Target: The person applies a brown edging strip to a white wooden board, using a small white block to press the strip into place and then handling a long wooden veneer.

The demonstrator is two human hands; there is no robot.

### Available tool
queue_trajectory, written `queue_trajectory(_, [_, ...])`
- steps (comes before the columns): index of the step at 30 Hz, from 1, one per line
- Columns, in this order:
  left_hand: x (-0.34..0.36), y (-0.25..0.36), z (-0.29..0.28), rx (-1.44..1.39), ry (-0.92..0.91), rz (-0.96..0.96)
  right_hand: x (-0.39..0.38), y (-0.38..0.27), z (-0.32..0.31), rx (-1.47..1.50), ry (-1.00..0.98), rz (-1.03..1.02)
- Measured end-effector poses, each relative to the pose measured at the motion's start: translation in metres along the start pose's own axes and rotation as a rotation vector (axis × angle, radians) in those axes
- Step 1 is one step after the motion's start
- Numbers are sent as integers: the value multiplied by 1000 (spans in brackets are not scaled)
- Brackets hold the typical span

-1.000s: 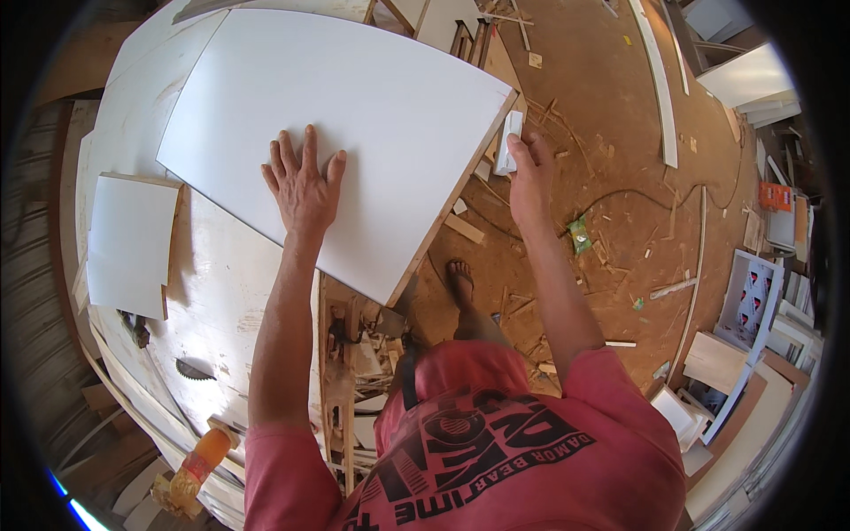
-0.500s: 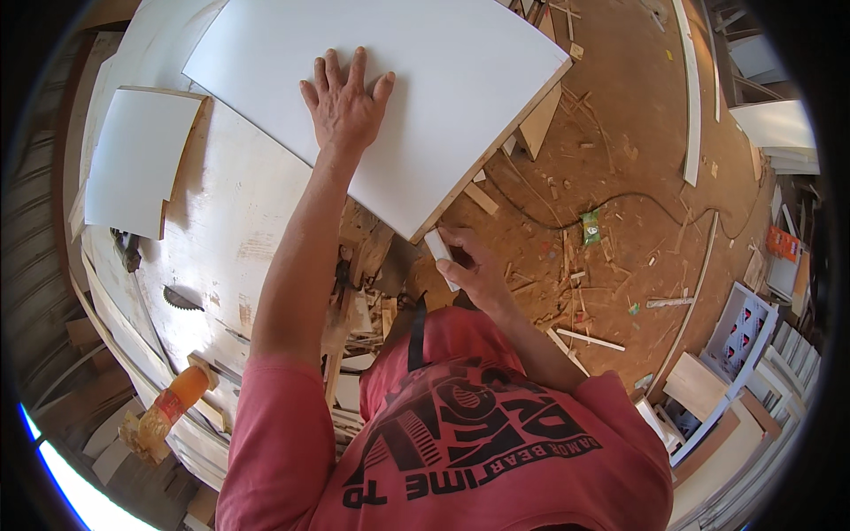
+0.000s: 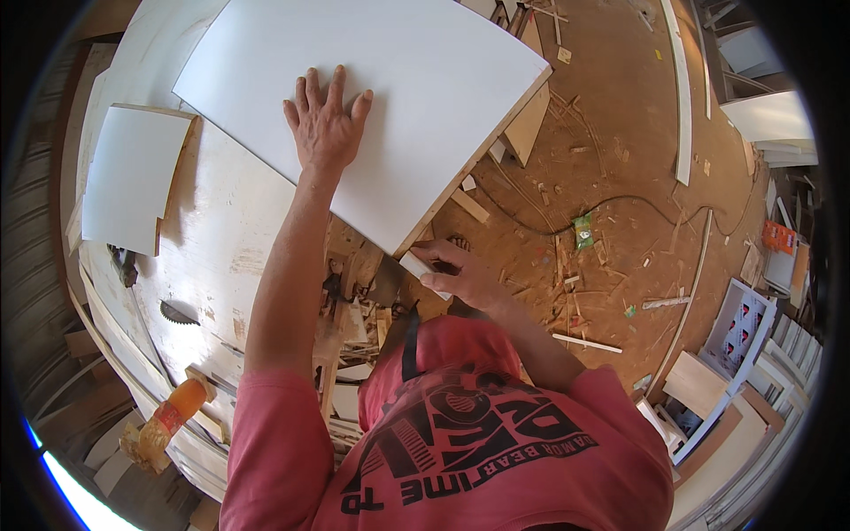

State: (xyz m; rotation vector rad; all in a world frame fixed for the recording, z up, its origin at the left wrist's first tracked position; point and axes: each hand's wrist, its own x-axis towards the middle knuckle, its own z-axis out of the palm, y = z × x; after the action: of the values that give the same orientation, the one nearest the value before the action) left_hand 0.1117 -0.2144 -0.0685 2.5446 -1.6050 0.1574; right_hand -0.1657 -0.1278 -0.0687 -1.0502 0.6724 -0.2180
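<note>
the step in hand looks like edge work on the large white panel (image 3: 425, 80), which lies flat on the worktable (image 3: 228, 230), its near corner jutting out toward the person. the left hand (image 3: 328, 133) is spread palm-down on top, grasping nothing, seemingly steadying it; the right hand (image 3: 469, 276) grips a small white block (image 3: 414, 265) between thumb and fingers at that corner, though whether block and edge touch cannot be told. a next move would probably call for a firm left palm and a squarely held block. counted: two hands, one large panel, one block, one smaller white panel (image 3: 133, 177), one toothed blade (image 3: 179, 312), one orange bottle (image 3: 183, 401).
</note>
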Motion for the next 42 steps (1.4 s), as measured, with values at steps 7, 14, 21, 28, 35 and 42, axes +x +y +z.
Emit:
queue_trajectory(7, [0, -1, -1, 20, -43, 24, 12, -24, -53, 199, 301, -104])
queue_trajectory(14, [1, 3, -9, 16, -93, 21, 53, -62, -141, 275, 628, -325])
queue_trajectory(21, [5, 4, -8, -8, -98, 30, 88, -89, -191, 318, 831, -455])
queue_trajectory(28, [-1, -3, -3, 55, -83, 42, 88, -93, -152, 245, 905, -443])
queue_trajectory(35, [3, 8, -17, -45, -110, 17, 23, -15, -51, 125, 589, -183])
queue_trajectory(42, [-9, -3, -34, -213, -124, -67, -25, -13, -28, -108, 165, -218])
